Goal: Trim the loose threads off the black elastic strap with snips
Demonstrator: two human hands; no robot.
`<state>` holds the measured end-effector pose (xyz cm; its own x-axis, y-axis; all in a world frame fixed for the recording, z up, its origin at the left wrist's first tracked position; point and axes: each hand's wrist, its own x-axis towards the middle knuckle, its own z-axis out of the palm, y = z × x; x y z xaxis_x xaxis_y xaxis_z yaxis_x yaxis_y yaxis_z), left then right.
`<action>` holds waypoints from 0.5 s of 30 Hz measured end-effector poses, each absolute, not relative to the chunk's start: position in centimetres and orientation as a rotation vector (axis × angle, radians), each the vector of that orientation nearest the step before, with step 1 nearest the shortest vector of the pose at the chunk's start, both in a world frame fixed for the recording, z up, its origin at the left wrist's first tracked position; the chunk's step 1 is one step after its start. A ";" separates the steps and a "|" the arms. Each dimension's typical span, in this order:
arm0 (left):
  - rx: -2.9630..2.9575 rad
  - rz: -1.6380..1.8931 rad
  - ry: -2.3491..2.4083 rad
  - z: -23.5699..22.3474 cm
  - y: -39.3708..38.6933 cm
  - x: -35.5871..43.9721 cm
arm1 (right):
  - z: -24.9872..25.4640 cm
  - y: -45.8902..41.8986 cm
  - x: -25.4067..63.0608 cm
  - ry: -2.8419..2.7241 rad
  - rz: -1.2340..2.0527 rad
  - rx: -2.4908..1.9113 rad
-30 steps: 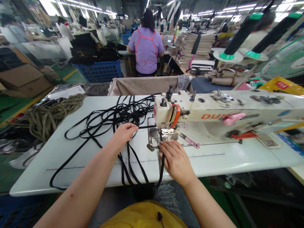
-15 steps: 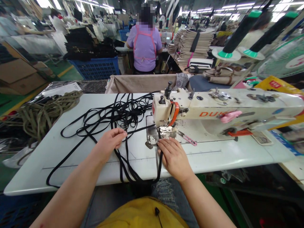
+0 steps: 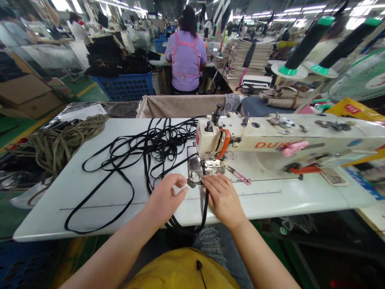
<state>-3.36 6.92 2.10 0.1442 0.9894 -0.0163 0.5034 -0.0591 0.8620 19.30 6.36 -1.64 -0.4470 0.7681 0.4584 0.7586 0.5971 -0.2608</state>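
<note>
My left hand (image 3: 168,196) hovers over the table front, thumb and fingers apart, with nothing visible between them. Close to the sewing machine's metal plate (image 3: 196,165), my right hand (image 3: 222,196) has its fingers together on a narrow black strap (image 3: 205,210), its thumb partly hidden. This strap runs from under the presser area down over the table's front edge. More black strap (image 3: 168,146) lies in a loose tangle left of the sewing machine (image 3: 255,134). Pink-handled thread snips (image 3: 240,176) rest right of the plate.
Olive straps (image 3: 66,140) are heaped at the table's left end. Behind the white table (image 3: 99,218) hangs a beige cloth bin (image 3: 183,106). Thread cones (image 3: 306,46) and a fan (image 3: 363,80) stand at right. A person in purple (image 3: 186,56) sits ahead.
My left hand has moved right and down, toward my right hand, and its fingers have opened. The strap loop at left has shifted on the table. My right hand stays at the plate.
</note>
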 end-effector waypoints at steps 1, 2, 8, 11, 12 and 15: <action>1.535 0.779 1.350 1.6 6.5 -2.1 | -1.6 6.4 19.3 -2.286 0.025 -1.207; 1.404 0.764 1.261 1.1 6.2 -0.8 | -1.6 6.4 19.3 -2.285 0.029 -1.209; 1.008 0.660 1.090 -1.3 5.3 2.9 | -1.4 5.9 19.4 -2.188 0.170 -1.252; 0.933 0.690 1.038 -1.3 5.0 2.6 | -1.9 5.5 19.4 -1.849 0.430 -1.371; 0.917 0.697 1.033 -1.2 4.9 2.4 | -2.1 5.4 19.4 -1.690 0.580 -1.413; 0.882 0.687 1.041 -0.8 4.8 2.0 | -2.5 5.2 19.2 -1.335 1.020 -1.445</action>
<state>1.96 4.80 -0.77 0.3621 0.8257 -0.4326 -0.0728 0.4877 0.8700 19.18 5.23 -2.45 0.0795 0.9968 0.0004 0.2611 -0.0204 -0.9651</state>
